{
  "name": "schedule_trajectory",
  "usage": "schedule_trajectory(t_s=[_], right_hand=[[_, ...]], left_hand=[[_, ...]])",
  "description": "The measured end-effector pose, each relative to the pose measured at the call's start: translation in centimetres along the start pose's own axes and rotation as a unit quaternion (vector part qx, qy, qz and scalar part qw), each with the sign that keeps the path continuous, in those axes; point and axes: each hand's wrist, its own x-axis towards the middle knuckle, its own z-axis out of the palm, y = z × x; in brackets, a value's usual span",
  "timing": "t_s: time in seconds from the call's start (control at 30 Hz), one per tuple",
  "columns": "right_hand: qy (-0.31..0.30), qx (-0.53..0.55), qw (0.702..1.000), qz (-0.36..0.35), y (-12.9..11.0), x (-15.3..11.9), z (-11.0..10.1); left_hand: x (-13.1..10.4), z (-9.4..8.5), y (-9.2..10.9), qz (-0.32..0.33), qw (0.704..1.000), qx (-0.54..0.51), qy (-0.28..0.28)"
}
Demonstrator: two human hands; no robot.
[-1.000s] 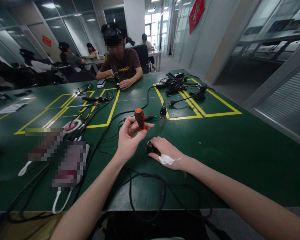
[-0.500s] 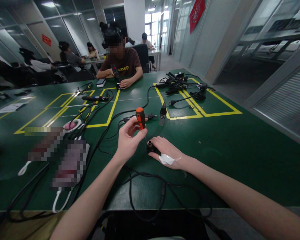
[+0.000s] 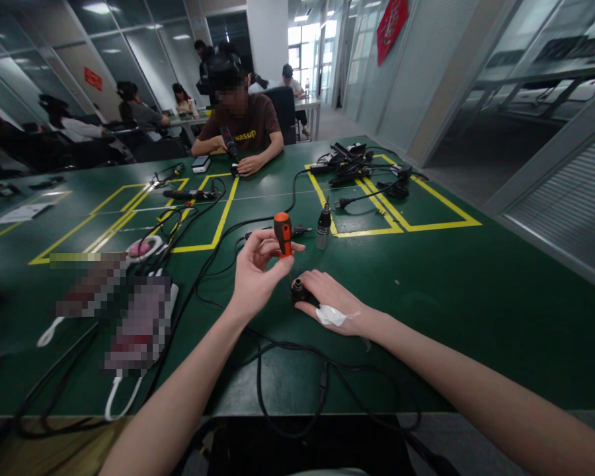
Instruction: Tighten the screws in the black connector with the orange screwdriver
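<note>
My left hand [image 3: 260, 264] grips an orange and black screwdriver [image 3: 283, 233] by its handle, thumb and fingers around the lower end. The thin shaft points down at a small round black part [image 3: 298, 289] with a metal collar on top. Around that part my right hand [image 3: 330, 297] is closed, pressing it on the green table; a white patch is taped near the wrist. Whether the screwdriver tip touches the part, I cannot tell. Just beyond my hands stands a dark bottle-shaped tool piece with a pointed metal tip [image 3: 324, 226]. Behind my left fingers lies a slim black tool [image 3: 302, 230].
Black cables [image 3: 322, 377] loop across the table [image 3: 476, 297] before me. Two blurred phone-like devices [image 3: 141, 324] with white cords lie left. A heap of black cords and adapters [image 3: 347, 164] sits at the far right. Across the table a co-worker [image 3: 248, 125] holds a black tool.
The screwdriver handle has turned and shifted slightly to the right, and my left fingers have extended around it. My right hand and the black part stay in place.
</note>
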Motion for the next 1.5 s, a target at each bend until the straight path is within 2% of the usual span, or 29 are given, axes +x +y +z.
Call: schedule_trajectory(t_s=[0.33,0.53,1.17,1.4,1.5], right_hand=[[0.006,0.009,1.0,-0.008,0.14,-0.07,0.12],[0.001,0.002,1.0,-0.01,0.19,-0.08,0.11],[-0.003,-0.004,1.0,-0.004,0.05,-0.01,-0.01],[0.004,0.0,1.0,-0.008,0.16,-0.05,0.16],[0.005,0.002,1.0,-0.01,0.2,-0.07,0.16]], left_hand=[[0.33,-0.04,-0.1,0.031,0.999,0.027,0.034],[0.2,0.0,0.08,0.007,0.998,0.041,0.041],[0.06,0.14,0.29,-0.001,1.0,-0.013,-0.005],[0.22,0.05,0.1,0.018,0.999,0.03,0.039],[0.27,0.06,-0.09,0.019,0.999,0.028,0.038]])
